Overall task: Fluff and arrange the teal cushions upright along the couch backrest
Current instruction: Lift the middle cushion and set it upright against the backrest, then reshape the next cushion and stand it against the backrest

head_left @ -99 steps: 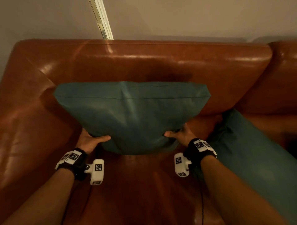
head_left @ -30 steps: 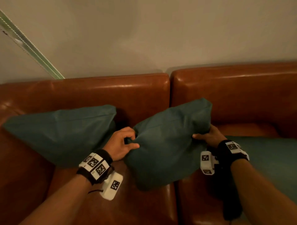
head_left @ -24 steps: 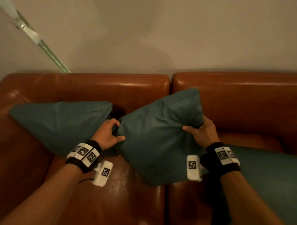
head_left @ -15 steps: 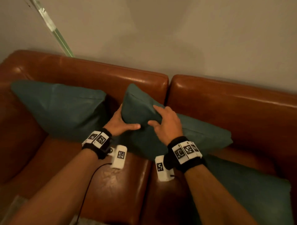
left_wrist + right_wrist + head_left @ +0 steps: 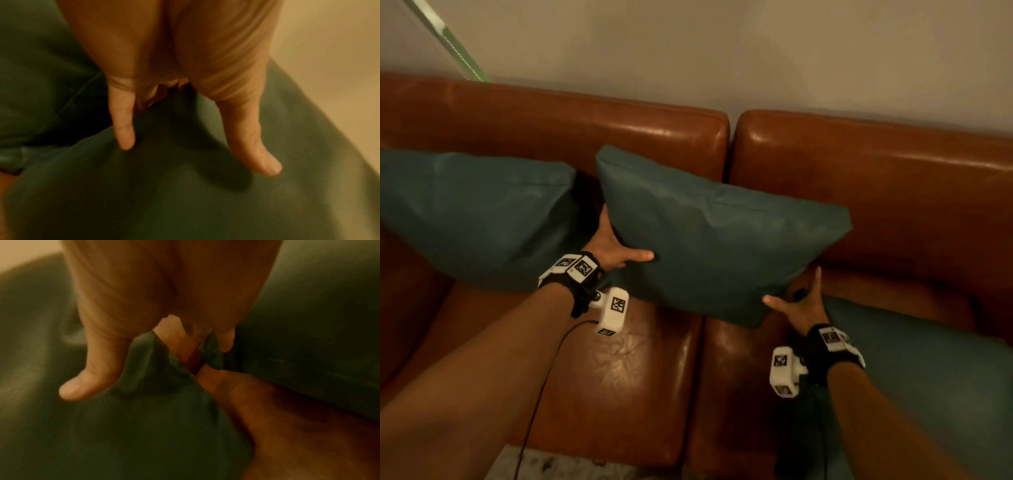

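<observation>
1. I held the middle teal cushion (image 5: 709,240) against the couch backrest (image 5: 619,133), where it straddled the seam between the two back sections and sat tilted, its left top corner higher than its right.
2. My left hand (image 5: 609,245) gripped that cushion's left edge: the thumb lay across its front face and the fingers (image 5: 123,123) went round behind it, with the fabric between them.
3. My right hand (image 5: 799,305) gripped the cushion's lower right corner, the thumb on the front and the fingers (image 5: 226,340) tucked behind a bunched fold of the cloth.
4. Left of the cushion I held, a second teal cushion (image 5: 479,216) leaned upright against the backrest, just beside my left hand.
5. Right of the held cushion, a third teal cushion (image 5: 928,377) lay flat on the seat, near my right wrist.
6. Both wrist views were blurred, so I could not tell how far round my fingers reached.
</observation>
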Demonstrator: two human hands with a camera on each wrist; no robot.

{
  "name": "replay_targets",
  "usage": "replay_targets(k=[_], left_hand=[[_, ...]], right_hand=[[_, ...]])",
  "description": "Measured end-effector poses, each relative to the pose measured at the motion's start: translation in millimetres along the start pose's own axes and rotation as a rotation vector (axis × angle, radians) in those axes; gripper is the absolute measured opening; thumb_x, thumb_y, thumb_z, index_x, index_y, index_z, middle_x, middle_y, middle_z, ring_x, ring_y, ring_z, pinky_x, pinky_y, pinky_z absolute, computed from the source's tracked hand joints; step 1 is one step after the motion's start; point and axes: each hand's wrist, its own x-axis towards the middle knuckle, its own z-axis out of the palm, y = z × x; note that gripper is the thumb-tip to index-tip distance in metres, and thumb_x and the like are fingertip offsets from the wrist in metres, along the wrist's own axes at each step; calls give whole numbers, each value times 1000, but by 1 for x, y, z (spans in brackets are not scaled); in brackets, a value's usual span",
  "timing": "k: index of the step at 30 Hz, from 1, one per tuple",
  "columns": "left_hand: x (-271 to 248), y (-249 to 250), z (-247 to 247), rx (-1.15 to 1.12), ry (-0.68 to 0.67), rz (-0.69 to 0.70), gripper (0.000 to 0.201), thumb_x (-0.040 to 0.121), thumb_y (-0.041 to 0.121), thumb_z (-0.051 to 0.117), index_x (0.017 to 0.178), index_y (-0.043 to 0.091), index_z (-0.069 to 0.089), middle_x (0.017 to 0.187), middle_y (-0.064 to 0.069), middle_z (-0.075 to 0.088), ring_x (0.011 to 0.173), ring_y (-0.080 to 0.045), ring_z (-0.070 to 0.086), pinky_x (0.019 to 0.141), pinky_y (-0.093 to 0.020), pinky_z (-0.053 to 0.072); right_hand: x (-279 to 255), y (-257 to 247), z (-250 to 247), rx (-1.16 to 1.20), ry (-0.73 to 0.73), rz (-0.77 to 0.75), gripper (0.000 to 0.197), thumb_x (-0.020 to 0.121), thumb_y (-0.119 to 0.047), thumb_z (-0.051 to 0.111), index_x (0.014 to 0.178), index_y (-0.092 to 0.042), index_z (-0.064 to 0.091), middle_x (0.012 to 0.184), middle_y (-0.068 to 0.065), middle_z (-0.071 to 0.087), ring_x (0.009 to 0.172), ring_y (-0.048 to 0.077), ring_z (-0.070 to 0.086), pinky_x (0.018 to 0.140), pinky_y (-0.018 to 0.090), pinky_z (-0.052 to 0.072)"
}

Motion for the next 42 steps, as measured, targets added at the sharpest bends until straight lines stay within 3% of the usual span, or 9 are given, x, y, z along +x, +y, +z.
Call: replay_targets(k=[7, 11, 15, 21, 25, 29, 33, 38, 42], left_hand=[[10, -19, 8, -21, 8, 46, 136, 27, 33, 94, 143, 20, 23, 143, 0, 47, 125, -16, 49, 106, -49, 42], [-3, -44, 6, -80, 66, 42, 132, 26, 34, 94, 140, 18, 31, 139, -1, 53, 124, -16, 53, 108, -39, 41], [11, -52, 9, -76, 65, 46, 131, 24, 36, 95, 138, 20, 32, 137, -1, 54, 124, -17, 53, 109, -44, 41], [23, -44, 12, -87, 64, 75, 123, 28, 28, 95, 136, 18, 37, 134, -1, 57, 121, -16, 56, 108, -41, 42], [26, -45, 5, -54, 70, 27, 114, 38, 21, 95, 135, 19, 37, 132, 1, 57, 118, -16, 55, 102, -45, 46], [27, -38, 2, -31, -9, -92, 111, 47, 18, 93, 137, 32, 29, 128, 12, 48, 115, -18, 49, 73, -44, 55], [20, -34, 5, -43, 18, -123, 109, 51, 17, 91, 140, 31, 29, 128, 12, 45, 115, -17, 45, 82, -47, 53], [-10, -40, 22, 14, 60, -201, 68, 66, 25, 81, 127, 21, 51, 126, -2, 61, 105, -23, 60, 87, -43, 54], [-49, -43, 65, 154, -194, -341, 6, 83, 17, 65, 84, 11, 66, 102, -15, 70, 58, -17, 62, 47, -24, 45]], right_hand=[[8, -30, 22, 213, 26, -165, 97, 59, 2, 85, 140, -16, 35, 128, 1, 54, 121, 26, 52, 100, 41, 44], [-1, -37, 20, 214, 21, -238, 105, 55, -6, 89, 143, -18, 33, 131, -1, 52, 118, 18, 50, 100, 40, 43], [4, -39, 28, 86, -9, -230, 139, 24, -53, 90, 143, -17, 30, 137, 2, 50, 121, 17, 48, 101, 39, 41], [19, -34, 22, 66, 10, -209, 105, 57, -15, 90, 143, -15, 30, 141, 7, 48, 128, 25, 48, 103, 42, 42], [19, -29, 32, 66, 10, -182, 116, 48, -29, 92, 144, -17, 29, 144, 8, 48, 129, 26, 48, 107, 48, 41], [25, -30, 32, -12, 88, -166, 104, 60, -18, 89, 145, -17, 28, 145, 10, 48, 131, 29, 47, 109, 49, 39], [18, -30, 28, -61, 98, -113, 104, 62, -20, 88, 146, -23, 27, 146, 6, 47, 132, 27, 46, 109, 45, 40], [-22, -17, 13, -109, 43, -35, 84, 76, -15, 78, 146, -14, 32, 135, 5, 52, 125, 25, 50, 97, 33, 42], [-56, 22, -20, -143, 75, 70, 56, 77, -24, 77, 128, -12, 57, 103, 9, 68, 97, 26, 64, 86, 40, 52]])
